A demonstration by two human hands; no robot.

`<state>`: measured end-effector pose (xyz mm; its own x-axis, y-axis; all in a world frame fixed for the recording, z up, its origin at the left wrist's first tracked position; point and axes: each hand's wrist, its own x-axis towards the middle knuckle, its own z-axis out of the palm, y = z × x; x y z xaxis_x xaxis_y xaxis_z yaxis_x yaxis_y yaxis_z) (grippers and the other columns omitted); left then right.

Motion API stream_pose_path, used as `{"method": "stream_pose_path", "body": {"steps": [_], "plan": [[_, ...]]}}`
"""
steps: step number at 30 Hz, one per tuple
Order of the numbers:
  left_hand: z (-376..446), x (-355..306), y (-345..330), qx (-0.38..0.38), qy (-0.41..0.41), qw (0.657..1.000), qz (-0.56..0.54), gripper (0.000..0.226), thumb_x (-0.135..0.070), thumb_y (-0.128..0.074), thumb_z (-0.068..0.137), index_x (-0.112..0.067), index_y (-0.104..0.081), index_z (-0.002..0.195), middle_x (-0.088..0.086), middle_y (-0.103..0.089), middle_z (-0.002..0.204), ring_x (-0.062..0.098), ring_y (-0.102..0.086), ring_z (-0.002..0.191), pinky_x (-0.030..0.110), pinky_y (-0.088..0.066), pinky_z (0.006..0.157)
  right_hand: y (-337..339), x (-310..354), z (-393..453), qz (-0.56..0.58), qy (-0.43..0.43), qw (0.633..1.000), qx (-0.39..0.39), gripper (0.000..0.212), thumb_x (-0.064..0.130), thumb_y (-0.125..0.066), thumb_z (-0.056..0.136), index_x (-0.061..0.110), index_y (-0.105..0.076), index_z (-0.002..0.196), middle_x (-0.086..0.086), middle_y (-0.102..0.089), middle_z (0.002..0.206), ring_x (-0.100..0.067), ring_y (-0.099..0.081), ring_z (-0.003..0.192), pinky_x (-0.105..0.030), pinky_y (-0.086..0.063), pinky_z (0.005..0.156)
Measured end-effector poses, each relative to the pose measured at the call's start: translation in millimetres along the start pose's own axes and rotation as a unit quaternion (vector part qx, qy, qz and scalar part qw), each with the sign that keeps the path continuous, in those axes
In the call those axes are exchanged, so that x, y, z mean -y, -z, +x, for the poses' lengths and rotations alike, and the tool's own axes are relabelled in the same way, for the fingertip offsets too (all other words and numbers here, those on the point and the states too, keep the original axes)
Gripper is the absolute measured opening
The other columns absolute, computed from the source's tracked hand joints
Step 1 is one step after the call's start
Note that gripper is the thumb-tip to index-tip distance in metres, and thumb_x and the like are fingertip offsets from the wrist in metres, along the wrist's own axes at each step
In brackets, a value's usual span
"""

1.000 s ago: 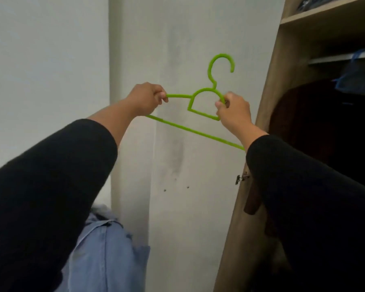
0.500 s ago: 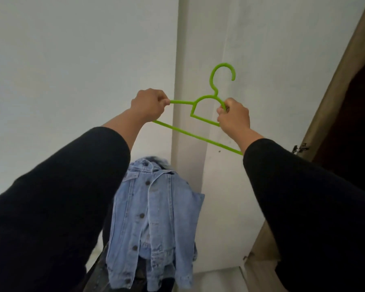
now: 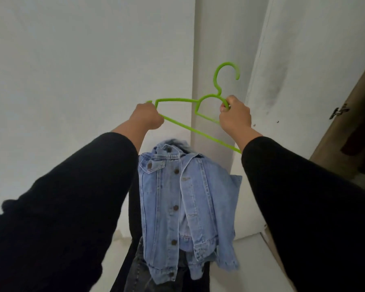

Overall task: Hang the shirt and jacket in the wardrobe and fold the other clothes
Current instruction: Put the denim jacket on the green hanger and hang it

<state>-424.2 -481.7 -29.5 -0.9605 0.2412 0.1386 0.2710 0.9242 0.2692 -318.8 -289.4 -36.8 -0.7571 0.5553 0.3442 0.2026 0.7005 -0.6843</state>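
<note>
A: What is filling most of the view?

B: The white wall [image 3: 82,60] is taking up the far side, and the wooden wardrobe [image 3: 346,127] is showing only as an edge at the far right. Two black sleeves are reaching forward from the near corners.

A: And the clothes?

B: The denim jacket [image 3: 183,203] is hanging draped over something dark, low in the middle, collar up and hem down, so its long axis is running vertically. Darker clothes are lying under it; I cannot tell what they are.

A: The hanger?

B: The green hanger [image 3: 190,123] is sitting directly above the jacket's collar, apart from it, hook pointing up, its bottom bar slanting down to the right.

A: How are the hands holding it?

B: The left hand [image 3: 147,118] is curling round the left end, and the right hand [image 3: 235,114] is pinching the shoulder just below the hook. Both are clamped on it.

A: Which is nearer the jacket?

B: The left one, I would judge; it is hovering almost over the collar, so the hanger is needing to come straight down.
</note>
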Motion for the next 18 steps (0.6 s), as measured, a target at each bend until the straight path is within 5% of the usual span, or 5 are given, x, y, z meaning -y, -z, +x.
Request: {"method": "stream_pose_path", "body": {"steps": [5, 11, 15, 18], "plan": [[47.4, 17.8, -56.4, 0.097, -0.008, 0.993, 0.064, 0.042, -0.028, -0.044, 0.096, 0.000, -0.048, 0.127, 0.016, -0.054, 0.127, 0.030, -0.053, 0.116, 0.030, -0.043, 0.087, -53.0, -10.3, 17.9, -0.030, -0.048, 0.998, -0.013, 0.010, 0.014, -0.043, 0.093, 0.014, -0.053, 0.096, -0.017, -0.061, 0.099, -0.037, -0.056, 0.096, -0.036, -0.043, 0.077], [89.4, 26.7, -123.2, 0.162, 0.009, 0.986, 0.044, 0.043, -0.036, -0.054, 0.087, -0.005, -0.056, 0.117, 0.015, -0.059, 0.122, 0.031, -0.058, 0.109, 0.030, -0.042, 0.075, -101.3, -31.4, 35.2, -0.059, -0.060, 0.996, -0.011, 0.010, 0.013, -0.045, 0.093, 0.011, -0.055, 0.097, -0.017, -0.060, 0.099, -0.036, -0.056, 0.098, -0.036, -0.044, 0.079], [103.0, 24.7, -150.4, 0.193, 0.011, 0.979, 0.060, 0.050, -0.035, -0.053, 0.092, -0.006, -0.048, 0.132, 0.015, -0.050, 0.135, 0.032, -0.048, 0.124, 0.033, -0.041, 0.098, -115.3, -45.6, 41.4, -0.086, -0.060, 0.994, -0.011, 0.016, 0.012, -0.046, 0.093, 0.008, -0.057, 0.104, -0.019, -0.062, 0.105, -0.035, -0.056, 0.100, -0.032, -0.041, 0.077], [109.0, 29.2, -158.5, 0.206, 0.014, 0.976, 0.064, 0.051, -0.034, -0.062, 0.086, -0.006, -0.051, 0.127, 0.015, -0.053, 0.132, 0.032, -0.051, 0.122, 0.032, -0.042, 0.096, -117.1, -51.9, 42.8, -0.102, -0.064, 0.993, -0.013, 0.017, 0.012, -0.045, 0.094, 0.008, -0.057, 0.105, -0.019, -0.063, 0.106, -0.036, -0.056, 0.101, -0.033, -0.042, 0.077]]}}
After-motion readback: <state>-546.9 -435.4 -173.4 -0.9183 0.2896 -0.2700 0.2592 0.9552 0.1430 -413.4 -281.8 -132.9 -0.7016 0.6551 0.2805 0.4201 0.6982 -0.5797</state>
